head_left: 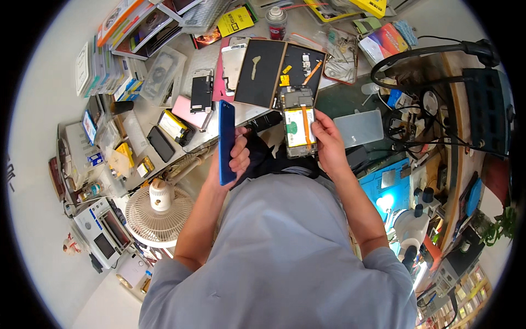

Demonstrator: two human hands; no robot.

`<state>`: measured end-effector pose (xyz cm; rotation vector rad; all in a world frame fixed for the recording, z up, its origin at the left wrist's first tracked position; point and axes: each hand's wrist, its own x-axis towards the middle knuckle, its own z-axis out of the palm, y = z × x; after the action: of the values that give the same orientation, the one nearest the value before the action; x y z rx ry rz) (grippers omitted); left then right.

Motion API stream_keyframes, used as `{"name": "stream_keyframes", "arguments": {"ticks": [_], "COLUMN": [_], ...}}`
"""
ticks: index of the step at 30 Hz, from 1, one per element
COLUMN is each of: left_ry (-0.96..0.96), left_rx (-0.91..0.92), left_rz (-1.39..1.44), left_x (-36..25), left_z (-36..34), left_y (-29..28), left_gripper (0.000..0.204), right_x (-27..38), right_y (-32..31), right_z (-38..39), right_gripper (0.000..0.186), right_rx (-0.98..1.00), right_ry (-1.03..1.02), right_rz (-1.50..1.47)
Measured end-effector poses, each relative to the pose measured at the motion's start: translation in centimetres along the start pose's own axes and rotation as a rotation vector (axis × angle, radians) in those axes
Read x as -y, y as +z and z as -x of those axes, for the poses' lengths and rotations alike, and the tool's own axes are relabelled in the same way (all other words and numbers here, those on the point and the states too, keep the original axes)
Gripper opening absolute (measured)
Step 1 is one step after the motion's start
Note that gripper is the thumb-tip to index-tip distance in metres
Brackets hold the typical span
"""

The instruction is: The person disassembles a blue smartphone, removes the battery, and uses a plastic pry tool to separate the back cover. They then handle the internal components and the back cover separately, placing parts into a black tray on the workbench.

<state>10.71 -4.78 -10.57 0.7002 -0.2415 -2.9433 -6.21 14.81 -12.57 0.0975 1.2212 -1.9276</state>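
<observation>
Two hands hold two phone parts side by side above a crowded repair bench.

The left hand (233, 159) grips a slim blue phone back cover (226, 141) on edge, left of the opened phone body with exposed yellow battery (299, 123) held in the right hand (329, 143). Beyond both lie two dark rectangular work mats (278, 71), side by side on the bench. A frosted clear plastic tray (359, 128) sits just right of the right hand. A white desk fan (160, 211) stands below the left forearm, and a white microscope (408, 227) lies at far right.

Yellow flat package (235, 21) top centre; red-blue box (387, 39) top right; detached dark screen (201, 91) on bench.
</observation>
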Motion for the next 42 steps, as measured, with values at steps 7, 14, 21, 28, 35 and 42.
{"name": "stream_keyframes", "arguments": {"ticks": [7, 14, 21, 28, 35, 42], "left_ry": [-0.15, -0.213, -0.313, -0.334, -0.324, -0.305], "left_rx": [0.391, 0.478, 0.543, 0.537, 0.509, 0.441], "left_rz": [0.175, 0.162, 0.174, 0.172, 0.22, 0.283], "left_x": [-3.1, -3.7, -2.7, -2.5, -2.0, -2.2], "left_z": [-1.2, -3.0, -3.0, -2.6, -2.6, -2.7], "left_y": [3.1, 6.8, 7.8, 8.0, 7.7, 7.3], "left_gripper": [0.047, 0.045, 0.046, 0.044, 0.044, 0.045], "right_x": [0.1, 0.7, 0.8, 0.9, 0.4, 0.2], "right_y": [-0.5, 0.2, -0.1, -0.4, -0.5, -0.5], "right_z": [0.0, 0.5, 0.8, 1.2, 1.5, 1.7], "right_gripper": [0.038, 0.037, 0.037, 0.037, 0.038, 0.038], "right_rx": [-0.004, -0.007, -0.014, -0.03, -0.032, -0.022], "right_ry": [-0.005, -0.024, -0.051, -0.051, -0.062, -0.057], "right_rz": [-0.002, 0.025, 0.014, -0.014, -0.011, -0.023]}}
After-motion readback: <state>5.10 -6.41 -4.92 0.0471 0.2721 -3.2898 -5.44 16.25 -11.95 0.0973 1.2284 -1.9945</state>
